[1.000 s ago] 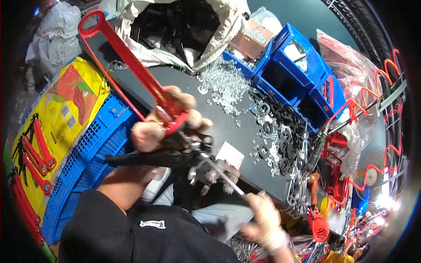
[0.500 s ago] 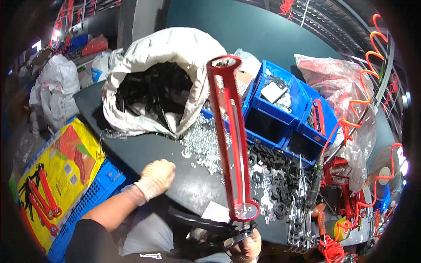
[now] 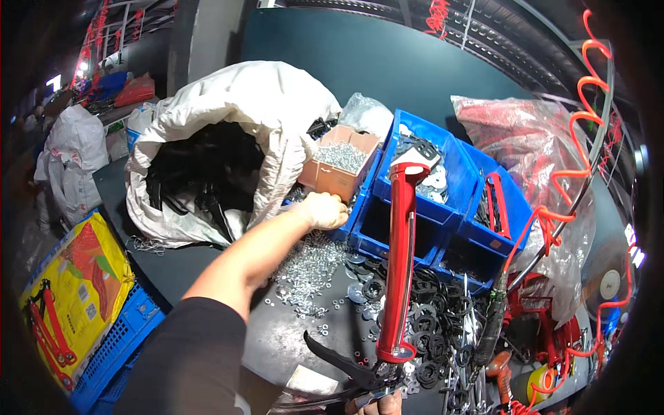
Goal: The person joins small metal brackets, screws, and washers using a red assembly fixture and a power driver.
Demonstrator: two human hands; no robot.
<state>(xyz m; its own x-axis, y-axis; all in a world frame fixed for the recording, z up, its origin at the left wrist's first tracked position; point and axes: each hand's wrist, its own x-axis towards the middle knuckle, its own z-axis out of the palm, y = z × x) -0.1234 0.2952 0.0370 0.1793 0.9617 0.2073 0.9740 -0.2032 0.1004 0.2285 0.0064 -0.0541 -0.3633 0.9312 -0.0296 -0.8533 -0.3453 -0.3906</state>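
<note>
My right hand (image 3: pixel 382 406), partly cut off by the lower edge, is closed around the black handle end of a red caulking gun (image 3: pixel 400 266). Its long red cradle stands almost upright over the bench, and its black trigger lever (image 3: pixel 340 360) juts out to the left. My gloved left hand (image 3: pixel 324 211) reaches far forward to a low blue bin, just below a tan box (image 3: pixel 332 169) full of small metal parts. The left fingers are curled; whatever they hold is hidden. Loose nuts and screws (image 3: pixel 304 273) lie heaped under my left forearm.
A white sack (image 3: pixel 277 97) of black parts stands left of stacked blue bins (image 3: pixel 415 187). Black rings (image 3: pixel 425 339) and metal rods cover the bench at right, by a coiled orange air hose (image 3: pixel 577 117). Red frames lie on a yellow bag (image 3: pixel 90 277) at left.
My left hand has moved forward and right from the near bench to the bin below the tan box. The caulking gun has shifted right and lower, still in my right hand. The view has turned slightly.
</note>
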